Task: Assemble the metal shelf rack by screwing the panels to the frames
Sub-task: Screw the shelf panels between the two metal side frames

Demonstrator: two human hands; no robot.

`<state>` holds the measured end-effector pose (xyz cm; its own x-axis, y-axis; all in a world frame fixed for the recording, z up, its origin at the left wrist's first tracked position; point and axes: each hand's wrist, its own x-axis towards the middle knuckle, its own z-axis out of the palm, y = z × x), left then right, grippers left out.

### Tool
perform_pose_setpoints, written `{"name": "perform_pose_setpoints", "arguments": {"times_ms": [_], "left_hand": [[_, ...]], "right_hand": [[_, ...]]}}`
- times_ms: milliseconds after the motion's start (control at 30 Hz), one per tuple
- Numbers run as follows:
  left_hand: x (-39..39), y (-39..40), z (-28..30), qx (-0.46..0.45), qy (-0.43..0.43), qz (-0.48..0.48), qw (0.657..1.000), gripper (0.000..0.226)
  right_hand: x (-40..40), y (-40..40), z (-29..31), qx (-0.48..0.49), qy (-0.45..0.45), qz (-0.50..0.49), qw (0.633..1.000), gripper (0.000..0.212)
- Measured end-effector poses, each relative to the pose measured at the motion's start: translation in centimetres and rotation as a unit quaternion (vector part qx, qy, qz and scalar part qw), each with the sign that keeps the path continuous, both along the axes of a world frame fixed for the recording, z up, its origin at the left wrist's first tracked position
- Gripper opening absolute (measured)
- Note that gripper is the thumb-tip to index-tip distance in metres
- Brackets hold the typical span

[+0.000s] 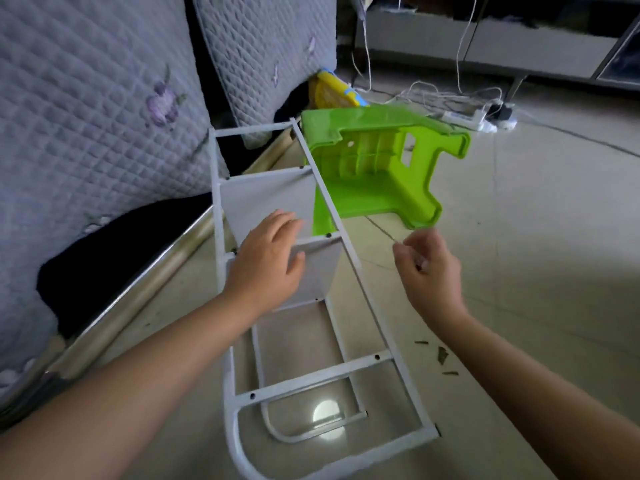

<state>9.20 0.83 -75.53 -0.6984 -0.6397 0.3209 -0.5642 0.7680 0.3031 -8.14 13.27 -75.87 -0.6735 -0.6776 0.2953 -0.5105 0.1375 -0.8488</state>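
The white metal shelf rack (349,261) lies on its side on the tiled floor, its upper frame facing me. Two white panels stand between the frames: a far one (266,195) and a nearer one (318,268). Dark screw heads show at the panel corners (328,234). A bare crossbar (311,377) nearer to me has open screw holes. My left hand (266,261) rests with straight fingers on the top edge of the nearer panel. My right hand (427,271) hovers right of the frame with loosely curled fingers, and whether it holds anything is unclear.
A green plastic stool (377,164) lies tipped over behind the rack. A quilted grey bed cover (86,116) and a metal bed rail (138,289) run along the left. Cables and a power strip (464,116) lie at the back. Small dark scraps (441,355) lie on the floor at the right.
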Motion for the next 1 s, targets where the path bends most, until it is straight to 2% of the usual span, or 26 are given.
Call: {"name": "perform_pose_setpoints", "arguments": {"times_ms": [67,167,233,333,433,500,633,767,867,1000], "left_hand": [[2.8,-0.7,-0.1,-0.002,0.011,0.027,1.000,0.048],[6.3,-1.2,-0.7,0.023,0.040,0.070,0.997,0.049],[7.4,-1.1,-0.9,0.058,0.059,0.097,0.992,0.056],[7.1,-0.8,-1.1,0.167,0.120,0.143,0.968,0.072],[6.4,-0.8,-1.5,0.194,0.159,0.151,0.956,0.041],[6.1,-0.8,-1.9,0.182,0.147,0.163,0.958,0.035],[5.8,-0.5,-2.5,0.196,0.134,0.188,0.953,0.043],[5.8,-0.4,-2.1,0.201,0.122,0.194,0.952,0.044],[6.0,-0.1,-1.8,0.207,0.112,0.191,0.953,0.045],[6.0,-0.1,-1.3,0.181,0.013,0.194,0.964,0.047]], "right_hand": [[1.3,-1.8,2.3,-0.057,0.003,0.024,0.998,0.029],[3.9,-4.7,4.7,-0.077,-0.025,0.100,0.992,0.029],[5.8,-6.5,5.5,-0.072,0.021,0.148,0.986,0.023],[8.3,-9.1,6.6,-0.070,0.089,0.182,0.977,0.023],[9.7,-10.6,6.8,-0.062,0.106,0.195,0.973,0.029],[10.0,-10.3,6.1,-0.054,0.116,0.192,0.973,0.032],[9.9,-9.3,4.7,-0.038,0.154,0.210,0.965,0.034],[9.4,-10.0,5.4,-0.016,0.115,0.220,0.969,0.027],[10.0,-10.0,5.4,-0.023,0.149,0.244,0.958,0.034],[10.5,-10.0,5.1,-0.027,0.196,0.269,0.943,0.041]]}}
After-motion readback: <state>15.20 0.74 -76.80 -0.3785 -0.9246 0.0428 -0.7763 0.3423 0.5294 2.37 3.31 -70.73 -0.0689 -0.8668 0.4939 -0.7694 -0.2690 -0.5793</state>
